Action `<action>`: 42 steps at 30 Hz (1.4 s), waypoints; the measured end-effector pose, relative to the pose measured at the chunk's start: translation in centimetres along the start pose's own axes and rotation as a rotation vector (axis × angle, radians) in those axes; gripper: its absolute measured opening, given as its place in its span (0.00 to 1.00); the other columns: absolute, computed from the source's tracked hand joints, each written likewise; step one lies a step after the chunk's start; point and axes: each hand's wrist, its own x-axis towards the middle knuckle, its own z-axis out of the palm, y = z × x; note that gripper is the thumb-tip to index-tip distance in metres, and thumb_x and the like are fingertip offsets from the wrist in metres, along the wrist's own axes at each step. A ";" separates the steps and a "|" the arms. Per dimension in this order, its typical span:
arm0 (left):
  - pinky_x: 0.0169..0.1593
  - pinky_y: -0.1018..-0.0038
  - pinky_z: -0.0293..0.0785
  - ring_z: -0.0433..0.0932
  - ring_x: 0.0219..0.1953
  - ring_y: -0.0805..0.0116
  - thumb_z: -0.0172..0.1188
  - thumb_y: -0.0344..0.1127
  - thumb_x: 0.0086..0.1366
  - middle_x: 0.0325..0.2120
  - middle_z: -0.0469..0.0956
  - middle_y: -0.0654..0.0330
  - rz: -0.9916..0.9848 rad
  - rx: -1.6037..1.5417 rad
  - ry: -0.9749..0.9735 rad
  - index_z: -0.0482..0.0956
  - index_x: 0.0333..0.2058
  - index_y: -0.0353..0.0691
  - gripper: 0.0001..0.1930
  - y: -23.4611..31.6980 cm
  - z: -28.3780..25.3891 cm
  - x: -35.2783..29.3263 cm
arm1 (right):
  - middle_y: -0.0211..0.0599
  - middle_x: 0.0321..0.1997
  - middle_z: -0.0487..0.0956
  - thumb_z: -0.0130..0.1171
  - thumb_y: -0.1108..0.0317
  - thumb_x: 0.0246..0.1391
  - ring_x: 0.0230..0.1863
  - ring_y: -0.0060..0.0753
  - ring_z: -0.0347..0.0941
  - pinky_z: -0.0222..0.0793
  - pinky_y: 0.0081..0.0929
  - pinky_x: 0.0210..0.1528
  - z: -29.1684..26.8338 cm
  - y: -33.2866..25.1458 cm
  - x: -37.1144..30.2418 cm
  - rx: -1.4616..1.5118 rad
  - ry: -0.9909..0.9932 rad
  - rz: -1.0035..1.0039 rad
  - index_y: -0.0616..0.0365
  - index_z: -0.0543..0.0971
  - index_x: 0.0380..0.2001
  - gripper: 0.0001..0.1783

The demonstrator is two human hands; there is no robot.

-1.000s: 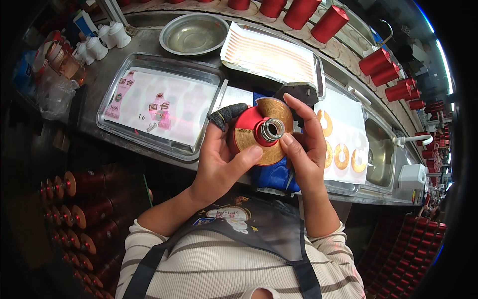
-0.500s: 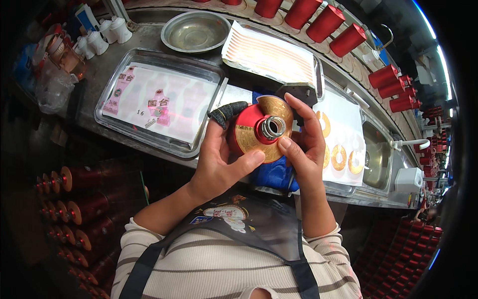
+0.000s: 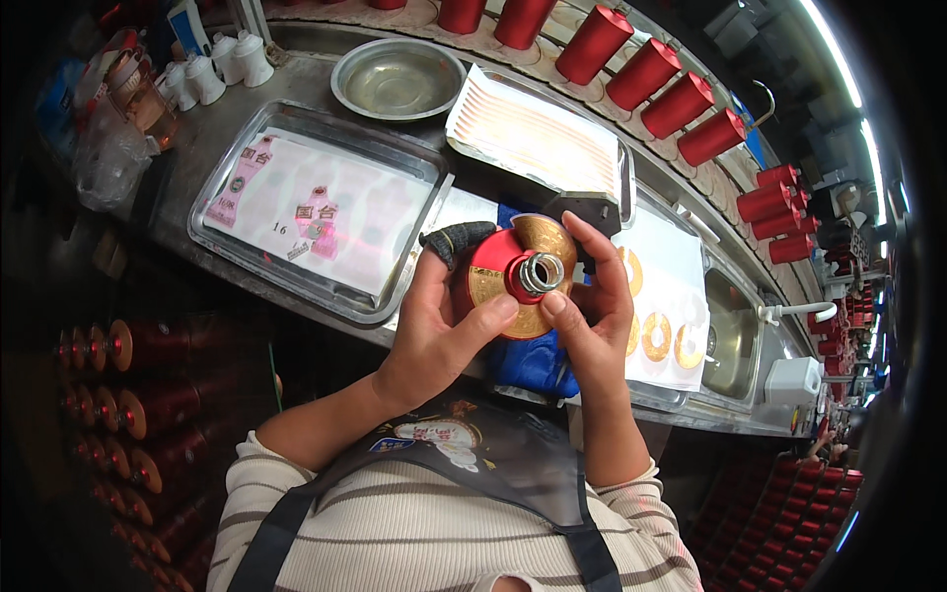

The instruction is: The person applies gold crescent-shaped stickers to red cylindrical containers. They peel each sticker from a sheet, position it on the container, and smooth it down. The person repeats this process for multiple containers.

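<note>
A red bottle point(image 3: 489, 254) is held between both my hands, its open threaded metal neck point(image 3: 542, 273) pointing up toward me. A gold ring-shaped label point(image 3: 531, 323) lies round its shoulder; the far right part point(image 3: 543, 233) looks raised from the red surface. My left hand point(image 3: 434, 321) wraps the left side, with the thumb pressed on the label below the neck. A black cover sits on its index finger point(image 3: 457, 240). My right hand point(image 3: 599, 318) grips the right side, thumb on the label close to the neck, index finger extended upward. The bottle's underside is hidden.
A metal tray point(image 3: 212, 237) with pink printed sheets lies left, and a metal bowl point(image 3: 398, 81) behind. A striped sheet point(image 3: 538, 123) and a white sheet with gold rings point(image 3: 671, 296) lie right. Red bottles point(image 3: 594, 44) line the back; a sink point(image 3: 730, 335) is far right.
Both hands keep hold of the bottle. My thumbs have slid slightly over the gold label, closer to the neck. The view has shifted, and the back row's bottles appear farther right.
</note>
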 end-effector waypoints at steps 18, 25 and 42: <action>0.70 0.58 0.55 0.60 0.68 0.53 0.56 0.65 0.66 0.67 0.55 0.47 0.472 0.532 -0.007 0.49 0.67 0.32 0.47 -5.1 -1.8 -2.5 | 0.46 0.58 0.73 0.66 0.60 0.53 0.60 0.44 0.70 0.64 0.35 0.62 -0.7 3.6 -0.8 -0.152 0.007 -0.386 0.56 0.65 0.66 0.39; 0.64 0.59 0.59 0.65 0.61 0.54 0.36 0.64 0.74 0.60 0.62 0.49 0.480 0.947 0.088 0.60 0.62 0.30 0.38 -4.8 -3.1 -3.0 | 0.47 0.57 0.74 0.65 0.60 0.54 0.59 0.46 0.71 0.65 0.36 0.61 -1.2 3.2 -1.0 -0.153 -0.002 -0.378 0.58 0.65 0.66 0.39; 0.67 0.56 0.56 0.62 0.64 0.54 0.41 0.62 0.74 0.60 0.61 0.46 0.561 1.090 0.066 0.57 0.63 0.29 0.38 -3.4 -2.4 -3.8 | 0.47 0.56 0.74 0.65 0.65 0.49 0.58 0.48 0.72 0.65 0.37 0.61 -0.7 4.1 -0.5 -0.150 0.081 -0.458 0.59 0.66 0.64 0.37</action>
